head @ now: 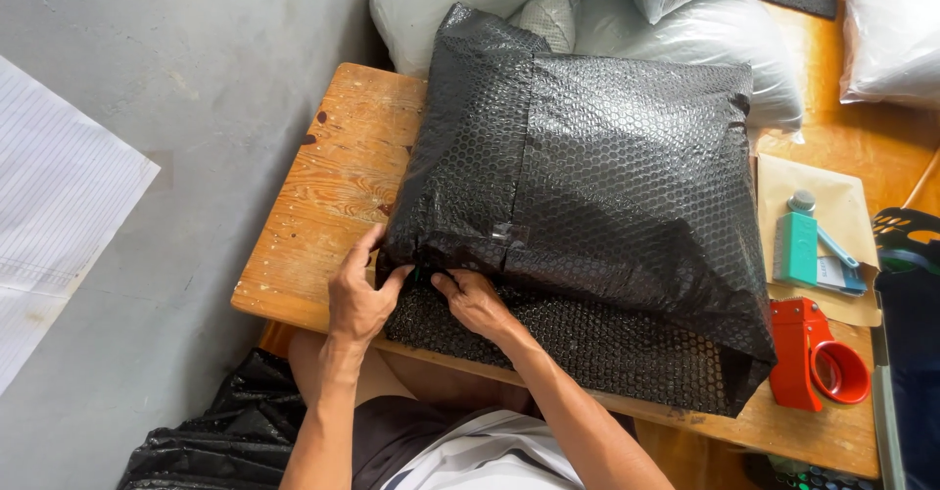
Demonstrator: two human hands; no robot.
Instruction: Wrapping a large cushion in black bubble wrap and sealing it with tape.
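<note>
On a wooden counter point(333, 182) seen from above lies a large parcel point(607, 186) wrapped in black bubble wrap, covering most of the top. At its near left corner both of the person's hands work the wrap's edge. The left hand point(357, 294) has its fingers curled onto the corner fold, thumb pressed against the wrap. The right hand point(475, 301), just beside it, pinches the same edge where a loose flap of bubble wrap point(587, 343) spreads toward the counter's near edge. Both hands are closed on the wrap, close together but not touching. A strip of clear tape point(509, 233) shows on the parcel's seam above the hands. To the right, a red tape dispenser point(813, 358) stands near the parcel's corner, and beyond it a green utility knife point(798, 247) rests on a brown envelope point(832, 196). White filled bags point(685, 20) are piled behind the parcel.
</note>
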